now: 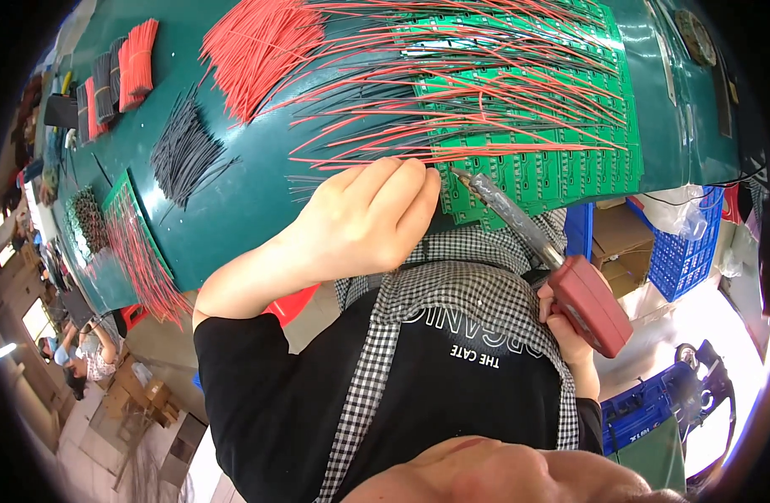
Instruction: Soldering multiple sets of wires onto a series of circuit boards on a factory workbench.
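My left hand (368, 214) is closed, fingertips pinched together at the near left edge of the green circuit boards (552, 180); whatever lies between them is hidden. Red and black wires (360, 138) pass just beyond its knuckles, many of them lying across the boards. Grey-black wire ends (305, 189) stick out to the left of this hand. My right hand (569, 335) is wrapped round the red handle of a soldering gun (590, 306), partly hidden behind it. The gun's tip points up and left at the boards' near edge, close to my left fingertips.
On the green table lie a large pile of red wires (263, 54), a pile of black wires (188, 151) and tied bundles (137, 67). A wired board (137, 226) rests at the left edge. Blue crates (687, 247) stand right, below table height. Another person (91, 356) is far left.
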A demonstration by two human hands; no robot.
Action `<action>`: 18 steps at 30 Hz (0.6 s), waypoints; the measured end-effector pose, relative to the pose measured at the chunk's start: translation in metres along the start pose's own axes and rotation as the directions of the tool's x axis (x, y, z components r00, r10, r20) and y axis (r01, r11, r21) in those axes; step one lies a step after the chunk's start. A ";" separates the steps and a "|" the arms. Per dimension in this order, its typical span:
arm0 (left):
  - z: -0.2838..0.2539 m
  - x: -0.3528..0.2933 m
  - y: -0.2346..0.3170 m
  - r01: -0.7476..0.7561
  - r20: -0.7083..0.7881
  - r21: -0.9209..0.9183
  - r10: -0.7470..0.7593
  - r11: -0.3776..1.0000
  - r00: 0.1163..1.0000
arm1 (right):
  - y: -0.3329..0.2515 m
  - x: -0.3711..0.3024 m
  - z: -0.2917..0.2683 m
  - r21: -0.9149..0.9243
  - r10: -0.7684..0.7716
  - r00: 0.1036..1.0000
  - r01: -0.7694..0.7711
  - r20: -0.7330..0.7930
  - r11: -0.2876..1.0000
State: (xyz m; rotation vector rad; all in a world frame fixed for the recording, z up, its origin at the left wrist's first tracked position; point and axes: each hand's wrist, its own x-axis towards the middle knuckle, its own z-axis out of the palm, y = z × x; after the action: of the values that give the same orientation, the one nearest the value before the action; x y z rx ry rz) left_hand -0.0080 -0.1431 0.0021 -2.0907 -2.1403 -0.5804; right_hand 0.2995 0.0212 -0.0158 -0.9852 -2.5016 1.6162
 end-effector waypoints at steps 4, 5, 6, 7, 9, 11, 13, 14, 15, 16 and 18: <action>-0.001 -0.005 0.001 -0.015 0.008 0.005 0.014 1.000 1.000 | -0.003 0.001 -0.005 -0.039 -0.073 0.996 0.075 0.059 0.996; 0.000 -0.003 0.002 -0.025 0.005 0.011 0.025 1.000 1.000 | -0.001 0.001 -0.006 -0.035 -0.070 0.996 0.072 0.056 0.997; 0.001 -0.001 0.003 -0.029 0.008 0.011 0.029 1.000 1.000 | 0.001 0.001 -0.007 0.052 -0.070 0.997 0.068 0.037 0.996; 0.001 0.001 0.004 -0.025 0.029 0.002 0.025 1.000 0.999 | 0.002 0.001 -0.008 0.139 -0.068 0.998 0.065 0.017 0.988; -0.001 0.000 0.005 -0.014 0.042 -0.008 0.015 1.000 0.999 | 0.001 0.001 -0.009 0.104 -0.062 0.997 0.058 0.040 0.993; -0.001 -0.001 0.005 -0.021 0.045 0.005 0.021 1.000 0.999 | -0.001 0.001 -0.010 0.070 -0.057 0.996 0.052 0.063 0.996; -0.001 -0.004 0.006 -0.015 0.047 0.007 0.014 1.000 0.999 | -0.004 0.004 -0.008 0.083 -0.084 0.995 0.080 0.045 0.993; -0.001 -0.004 0.006 -0.014 0.050 0.009 0.013 1.000 0.999 | -0.003 0.004 -0.009 0.084 -0.084 0.995 0.080 0.044 0.993; -0.001 -0.003 0.006 -0.015 0.050 0.010 0.014 1.000 0.999 | -0.003 0.004 -0.009 0.094 -0.097 0.995 0.093 0.038 0.991; -0.001 -0.003 0.006 -0.014 0.048 0.006 0.013 1.000 0.999 | -0.002 0.003 -0.009 0.105 -0.109 0.993 0.105 0.032 0.989; 0.000 -0.002 0.006 -0.013 0.045 0.003 0.013 1.000 0.999 | -0.002 0.003 -0.009 0.108 -0.107 0.994 0.103 0.028 0.989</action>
State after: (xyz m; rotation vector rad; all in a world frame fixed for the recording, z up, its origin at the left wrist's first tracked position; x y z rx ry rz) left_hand -0.0020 -0.1455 0.0029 -2.1352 -2.1477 -0.5332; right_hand 0.2989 0.0293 -0.0111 -0.8074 -2.4140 1.7276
